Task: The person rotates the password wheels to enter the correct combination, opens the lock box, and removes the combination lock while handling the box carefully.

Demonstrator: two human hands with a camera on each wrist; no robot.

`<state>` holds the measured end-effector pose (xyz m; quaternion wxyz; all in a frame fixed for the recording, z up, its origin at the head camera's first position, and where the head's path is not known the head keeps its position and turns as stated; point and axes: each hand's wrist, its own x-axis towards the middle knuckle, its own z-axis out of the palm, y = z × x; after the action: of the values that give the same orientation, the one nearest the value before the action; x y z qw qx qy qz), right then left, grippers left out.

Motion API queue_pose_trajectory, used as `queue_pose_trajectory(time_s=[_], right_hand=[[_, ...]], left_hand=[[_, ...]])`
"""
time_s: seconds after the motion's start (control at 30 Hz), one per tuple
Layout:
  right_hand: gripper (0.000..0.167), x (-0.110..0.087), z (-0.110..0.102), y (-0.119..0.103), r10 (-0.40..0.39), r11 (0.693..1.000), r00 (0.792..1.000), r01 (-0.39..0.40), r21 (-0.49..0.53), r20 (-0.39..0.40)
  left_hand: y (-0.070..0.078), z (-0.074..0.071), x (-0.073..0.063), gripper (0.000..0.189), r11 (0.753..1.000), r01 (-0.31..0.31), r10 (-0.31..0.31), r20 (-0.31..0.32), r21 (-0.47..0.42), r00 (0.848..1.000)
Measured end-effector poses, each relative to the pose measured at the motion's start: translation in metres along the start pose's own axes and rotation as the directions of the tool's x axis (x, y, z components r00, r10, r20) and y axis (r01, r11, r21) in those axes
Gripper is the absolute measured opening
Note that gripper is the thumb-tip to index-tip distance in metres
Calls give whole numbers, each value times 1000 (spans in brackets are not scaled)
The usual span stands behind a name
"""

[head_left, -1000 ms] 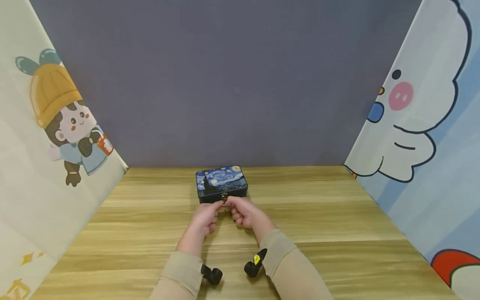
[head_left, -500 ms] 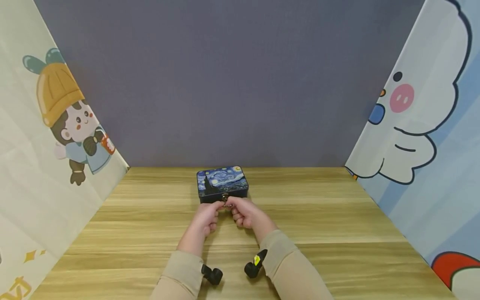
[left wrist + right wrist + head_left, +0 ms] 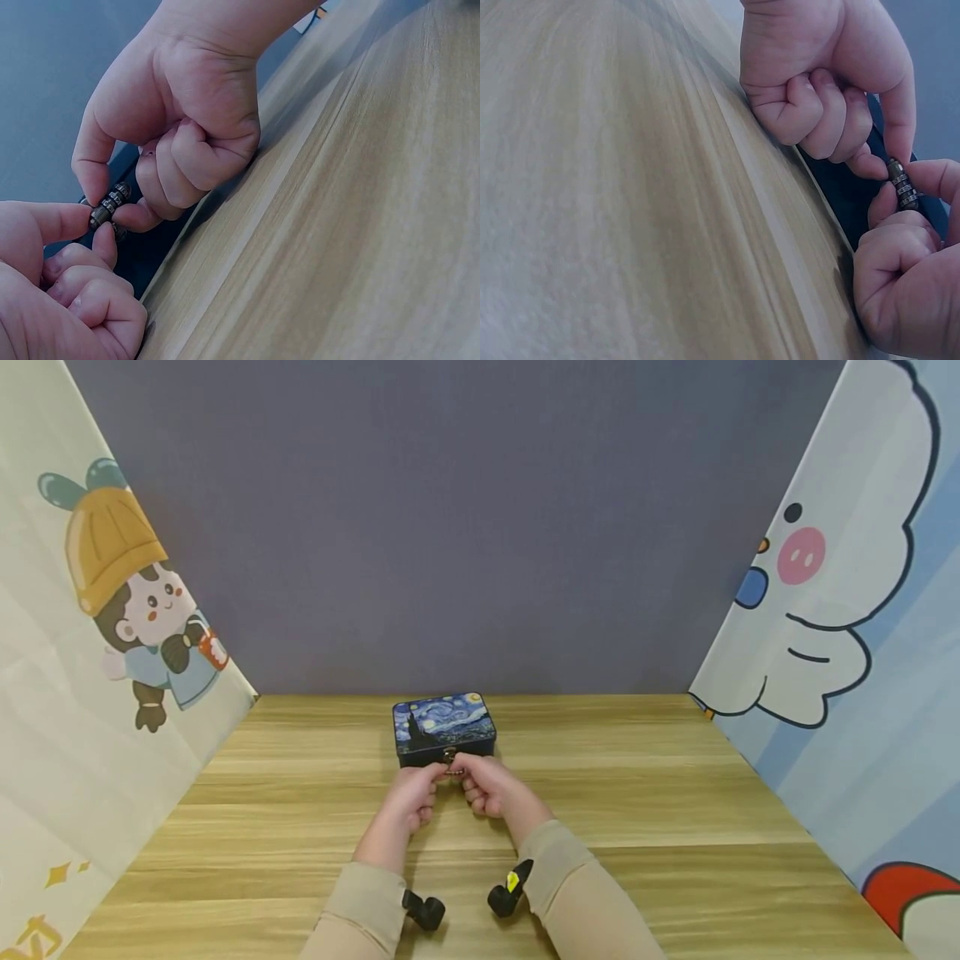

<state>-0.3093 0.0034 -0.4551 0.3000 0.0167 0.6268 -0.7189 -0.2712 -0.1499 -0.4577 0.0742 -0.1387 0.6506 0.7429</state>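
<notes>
A small dark tin box with a starry night painting on its lid stands near the back of the table, its brass clasp facing me. In front of the clasp is a small cylindrical combination lock with numbered rings. My left hand pinches one end of it between thumb and index finger. At the other end, by the rings, my right hand pinches the lock the same way. Both hands have their other fingers curled in. The fingers partly cover the lock in the head view.
The wood-grain table runs to a grey back panel. Cartoon-printed panels stand at the left and right. A black wrist camera sits at the left cuff and another at the right cuff.
The head view has shifted slightly. Both hands stay at the lock with the same pinch, and the box has not moved.
</notes>
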Motion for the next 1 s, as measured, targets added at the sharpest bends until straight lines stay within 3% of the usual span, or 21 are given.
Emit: queue_pose_trajectory(time_s=[0.6,1.0], right_hand=[[22,3,-14,-2,58,996,998,-60,62,39],[32,-1,-24,-6,38,998,998,-40,48,43]], left_hand=[[0,-2,1,31,1000,6,-6,2,-11,1000],[0,-3,4,30,1000,18,-18,13,-4,1000]])
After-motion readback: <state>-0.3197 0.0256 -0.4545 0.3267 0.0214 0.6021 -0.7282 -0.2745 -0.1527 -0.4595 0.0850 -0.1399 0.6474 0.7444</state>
